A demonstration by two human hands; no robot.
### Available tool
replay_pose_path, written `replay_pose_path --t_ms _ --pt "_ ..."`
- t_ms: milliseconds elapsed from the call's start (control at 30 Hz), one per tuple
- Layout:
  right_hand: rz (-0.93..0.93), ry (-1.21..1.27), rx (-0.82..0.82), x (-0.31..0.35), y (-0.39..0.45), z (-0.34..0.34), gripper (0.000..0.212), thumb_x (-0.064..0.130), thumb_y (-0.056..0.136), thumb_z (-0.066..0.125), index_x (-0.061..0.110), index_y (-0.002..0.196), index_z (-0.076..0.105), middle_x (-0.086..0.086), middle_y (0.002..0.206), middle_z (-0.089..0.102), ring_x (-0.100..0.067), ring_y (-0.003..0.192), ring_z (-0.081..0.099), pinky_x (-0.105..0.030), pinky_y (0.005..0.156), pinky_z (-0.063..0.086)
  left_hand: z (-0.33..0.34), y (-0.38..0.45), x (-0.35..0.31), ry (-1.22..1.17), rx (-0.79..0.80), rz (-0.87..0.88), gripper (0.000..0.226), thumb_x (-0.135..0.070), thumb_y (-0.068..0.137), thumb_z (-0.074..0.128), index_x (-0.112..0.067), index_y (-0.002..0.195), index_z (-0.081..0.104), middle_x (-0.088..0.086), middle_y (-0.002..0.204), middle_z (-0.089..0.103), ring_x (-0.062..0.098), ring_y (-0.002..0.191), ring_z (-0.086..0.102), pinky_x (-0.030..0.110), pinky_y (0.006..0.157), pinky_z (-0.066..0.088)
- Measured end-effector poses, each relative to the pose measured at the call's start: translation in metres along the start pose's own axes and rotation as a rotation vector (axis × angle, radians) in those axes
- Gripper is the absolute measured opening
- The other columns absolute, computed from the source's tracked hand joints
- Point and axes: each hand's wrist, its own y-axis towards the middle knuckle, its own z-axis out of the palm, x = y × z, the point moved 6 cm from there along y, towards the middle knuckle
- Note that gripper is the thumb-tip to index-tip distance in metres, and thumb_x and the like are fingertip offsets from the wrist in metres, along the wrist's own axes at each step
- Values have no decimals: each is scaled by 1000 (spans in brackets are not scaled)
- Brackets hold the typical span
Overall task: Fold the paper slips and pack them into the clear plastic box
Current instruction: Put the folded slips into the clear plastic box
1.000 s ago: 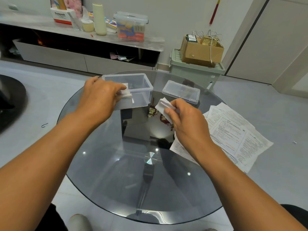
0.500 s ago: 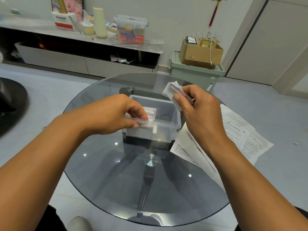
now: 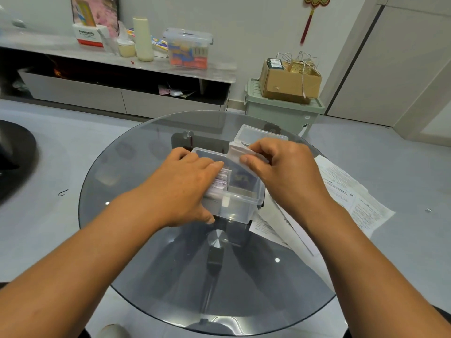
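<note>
Underneath everything, a round glass table (image 3: 151, 252) fills the middle of the view, its dark pedestal showing through the top. Against the far wall runs a long low shelf unit (image 3: 117, 76) carrying bottles, cartons and a lidded storage tub (image 3: 188, 48); to its right a pale green bin (image 3: 283, 113) stands on the floor with a cardboard box (image 3: 289, 81) on top. On the table's right edge lie several printed sheets (image 3: 353, 198), partly overhanging the rim. The clear plastic box (image 3: 240, 204) sits on the table near its middle, open on top, and its lid (image 3: 253, 135) lies just behind it. The left hand (image 3: 180, 189) rests over the box's left side, thumb down against the near wall, its fingers (image 3: 214, 165) curled over the rim onto a row of folded paper slips (image 3: 220, 182) standing packed in the left part of the box. The right hand (image 3: 280, 172) hovers above the box's far right corner, its fingers (image 3: 246, 159) pinched on a small bundle of folded slips (image 3: 238, 152) held over the opening. The right part of the box holds no slips that can be made out.
</note>
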Motion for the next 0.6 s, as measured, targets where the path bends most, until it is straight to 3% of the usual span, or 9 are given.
replay_pose_path --t_ms 267,433,600 --pt "-61 -143 96 8 0 8 16 29 100 66 21 102 79 3 88 72 -14 77 64 -34 72 57 4 7 1 -27 23 -12 88 -77 77 59 -30 148 38 -7 132 41 17 125 38 37 113 26" --pt "-165 -371 130 21 0 15 21 31 102 58 22 98 76 3 91 67 -20 82 62 -31 65 46 5 7 1 -57 40 6 76 -74 81 57 -33 144 47 -7 143 36 18 133 32 37 112 27" --pt "-189 -542 144 27 5 31 22 28 102 57 20 92 74 0 91 60 -23 77 56 -29 59 33 7 7 2 -103 75 22 61 -68 82 61 -32 131 54 -11 125 57 17 123 41 36 109 31"
